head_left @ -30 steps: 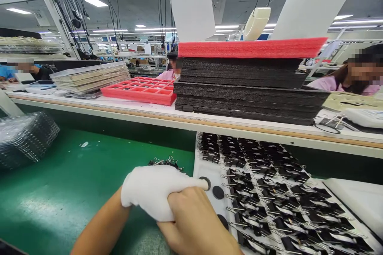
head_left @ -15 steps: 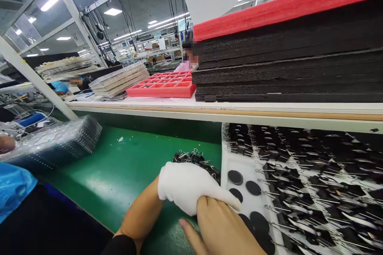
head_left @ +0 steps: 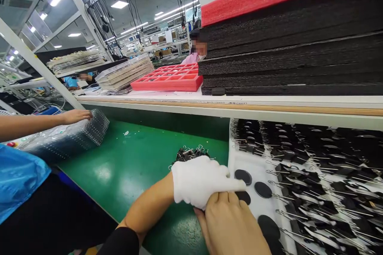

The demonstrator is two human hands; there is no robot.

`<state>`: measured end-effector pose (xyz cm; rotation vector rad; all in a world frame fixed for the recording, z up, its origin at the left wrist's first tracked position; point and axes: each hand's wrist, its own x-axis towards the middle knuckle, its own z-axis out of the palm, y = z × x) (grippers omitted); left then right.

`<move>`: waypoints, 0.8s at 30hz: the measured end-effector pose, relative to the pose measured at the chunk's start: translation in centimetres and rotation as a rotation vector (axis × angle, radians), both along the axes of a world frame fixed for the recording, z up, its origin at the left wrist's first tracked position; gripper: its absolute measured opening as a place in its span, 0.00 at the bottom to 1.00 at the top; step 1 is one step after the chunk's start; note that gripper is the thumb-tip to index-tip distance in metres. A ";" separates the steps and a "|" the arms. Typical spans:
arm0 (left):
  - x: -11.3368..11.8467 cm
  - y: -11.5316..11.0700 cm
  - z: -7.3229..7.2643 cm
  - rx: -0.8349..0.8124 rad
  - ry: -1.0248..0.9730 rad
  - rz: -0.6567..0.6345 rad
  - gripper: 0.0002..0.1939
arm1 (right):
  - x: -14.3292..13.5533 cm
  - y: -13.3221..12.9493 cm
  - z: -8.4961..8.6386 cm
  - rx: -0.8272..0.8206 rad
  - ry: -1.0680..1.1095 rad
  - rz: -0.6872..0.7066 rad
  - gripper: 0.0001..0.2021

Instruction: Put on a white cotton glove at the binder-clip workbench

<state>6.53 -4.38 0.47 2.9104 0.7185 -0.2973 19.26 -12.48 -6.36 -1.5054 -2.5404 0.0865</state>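
My left hand (head_left: 200,181), in a white glove, lies across my bare right hand (head_left: 233,219) at the tray's near left edge. One gloved finger stretches to the right over the right knuckles; the others look bent. The right fingers curl in against the glove, and whatever is between the hands is hidden. Just beyond the glove, a pile of black binder clips (head_left: 191,153) rests on the green mat. Beside my fingertips, black round discs (head_left: 263,189) lie in a white tray (head_left: 247,161). Dense rows of binder clips (head_left: 317,199) fill the tray's right side.
A shelf edge (head_left: 209,109) crosses above the green mat (head_left: 134,155). On it stand a black foam stack (head_left: 284,55), a red divided tray (head_left: 170,83) and pale stacked trays (head_left: 125,73). At left, a co-worker's hand (head_left: 76,116) touches clear plastic trays (head_left: 80,137).
The view has shifted slightly. My hands stay together, with the gloved finger now lying more level and the right thumb closer in. The co-worker's arm has reached onto the clear plastic trays.
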 end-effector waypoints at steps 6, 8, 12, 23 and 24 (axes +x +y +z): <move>-3.4 4.9 -0.1 -0.078 -0.223 0.208 0.35 | -1.5 2.0 1.5 0.157 -0.045 -0.138 0.31; -6.0 7.8 -1.0 -0.243 -0.315 0.330 0.36 | -2.4 2.4 0.6 0.154 -0.010 -0.169 0.37; -10.1 12.8 -6.7 -0.388 -0.469 0.579 0.38 | -4.5 2.3 -3.7 0.098 0.049 -0.143 0.40; -10.7 13.6 -14.9 -0.466 -0.754 0.484 0.34 | -4.0 -0.3 -11.7 0.211 0.042 0.080 0.31; -10.8 13.6 -14.8 -0.463 -0.749 0.491 0.33 | -4.0 -0.2 -11.6 0.212 0.035 0.090 0.30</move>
